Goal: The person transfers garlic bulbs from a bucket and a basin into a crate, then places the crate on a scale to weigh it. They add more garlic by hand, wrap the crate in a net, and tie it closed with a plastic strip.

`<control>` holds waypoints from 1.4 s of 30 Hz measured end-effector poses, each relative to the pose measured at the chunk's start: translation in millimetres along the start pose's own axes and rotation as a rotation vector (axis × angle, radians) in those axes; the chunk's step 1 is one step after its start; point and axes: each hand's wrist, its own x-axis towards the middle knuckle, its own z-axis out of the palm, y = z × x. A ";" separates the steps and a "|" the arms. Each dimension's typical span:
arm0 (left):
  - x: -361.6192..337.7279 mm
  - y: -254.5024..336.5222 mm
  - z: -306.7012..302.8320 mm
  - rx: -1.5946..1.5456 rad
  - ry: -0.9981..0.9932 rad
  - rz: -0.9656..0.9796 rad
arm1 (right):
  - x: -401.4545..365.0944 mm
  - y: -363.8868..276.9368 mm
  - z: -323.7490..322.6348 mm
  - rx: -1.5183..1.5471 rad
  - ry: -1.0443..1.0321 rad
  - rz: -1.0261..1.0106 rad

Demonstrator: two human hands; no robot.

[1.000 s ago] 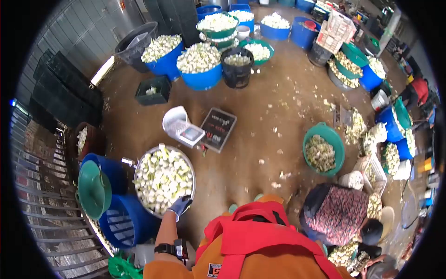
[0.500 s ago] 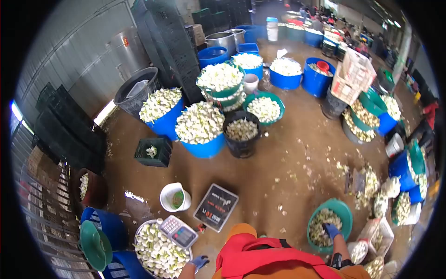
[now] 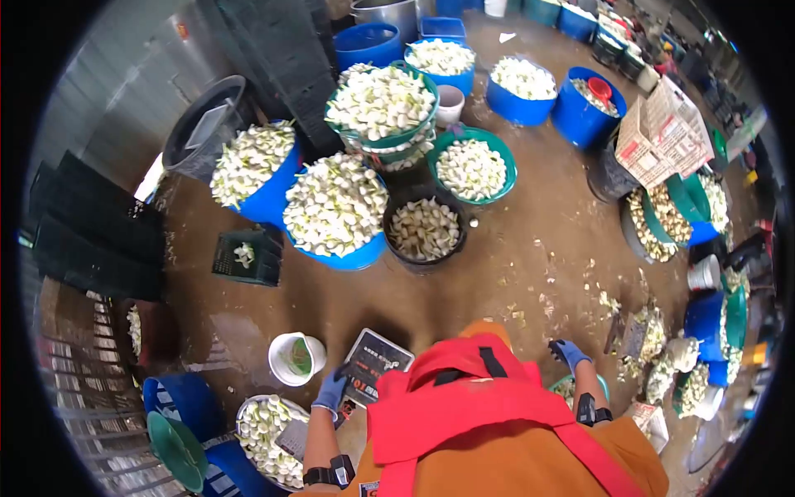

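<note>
My left hand [image 3: 330,392], in a blue glove, reaches to the left edge of a black flat scale platform [image 3: 374,364] with printed lettering, fingers stretched out. Left of it stands a white bucket [image 3: 296,359] with something green inside. Behind my left forearm lies the scale's keypad unit [image 3: 293,437], partly hidden, on a basin heaped with white bulbs with green tips [image 3: 267,439]. Raised above the floor at right, my right hand [image 3: 569,354], also gloved in blue, has its fingers apart and holds nothing. Under that arm a green basin [image 3: 604,386] is mostly covered.
Ahead stand blue tubs [image 3: 358,259] heaped with white bulbs, a black bucket [image 3: 422,263] and a green basin [image 3: 510,178]. A dark crate [image 3: 247,258] sits on the wet brown floor [image 3: 497,273]. Tubs and a cardboard carton [image 3: 662,132] line the right; stacked black crates [image 3: 99,236] stand left.
My right hand has come up out of the green basin. My left hand has moved from beside the bulb basin forward to the scale platform. My body leans further forward.
</note>
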 end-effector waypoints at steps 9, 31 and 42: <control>71.9 75.6 2.1 0.191 0.194 0.073 | 90.9 -112.7 -60.5 -0.063 -0.263 0.488; 260.7 -128.4 -172.0 -0.454 0.378 -0.408 | 257.5 -623.0 259.4 -0.949 -0.407 -0.446; 615.4 -228.5 -449.4 -1.148 1.007 -0.539 | 156.2 -672.4 428.5 -0.366 -0.312 0.341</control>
